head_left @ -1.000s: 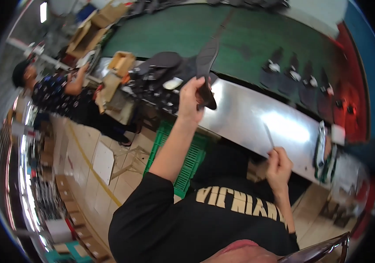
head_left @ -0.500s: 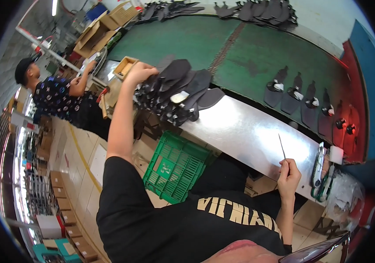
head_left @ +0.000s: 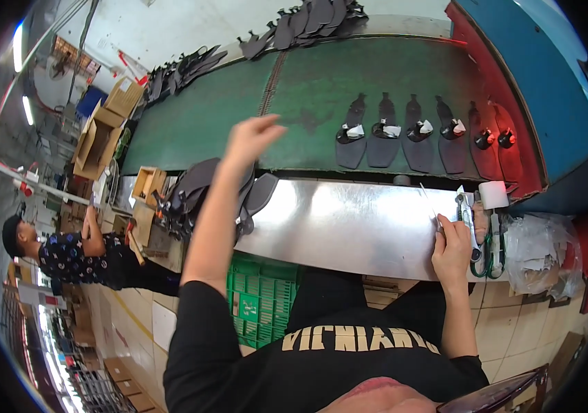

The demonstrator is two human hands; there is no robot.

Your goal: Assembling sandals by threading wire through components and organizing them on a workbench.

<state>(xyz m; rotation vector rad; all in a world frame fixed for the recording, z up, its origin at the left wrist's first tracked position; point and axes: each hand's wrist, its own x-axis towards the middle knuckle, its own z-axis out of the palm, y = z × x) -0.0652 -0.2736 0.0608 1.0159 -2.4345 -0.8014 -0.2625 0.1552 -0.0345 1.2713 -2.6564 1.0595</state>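
Note:
My left hand (head_left: 256, 140) is raised over the near edge of the green conveyor belt (head_left: 197, 110), fingers curled together. Whatever they may hold is hidden. Below and left of it, partly behind my forearm, lies a pile of dark sandal soles (head_left: 193, 180) with black straps. In my right hand (head_left: 453, 249) is a thin, pointed metal tool (head_left: 429, 199), held above the right part of the shiny metal table (head_left: 335, 224). Several dark sandals (head_left: 380, 148) stand in a row on the belt, most with a white tuft at the strap; the rightmost are lit red.
Beside my right hand lie a utility knife (head_left: 467, 220), green-handled scissors (head_left: 494, 251) and a white roll (head_left: 493, 195). A clear plastic bag (head_left: 545, 251) hangs off the right end. A green crate (head_left: 263, 310) sits below the table. A co-worker (head_left: 73, 255) stands at left near a hammer (head_left: 134, 244).
My left hand has left the sandal pile and moved right over the belt. My right hand stays at the table's right side with the tool. The view has turned to the right.

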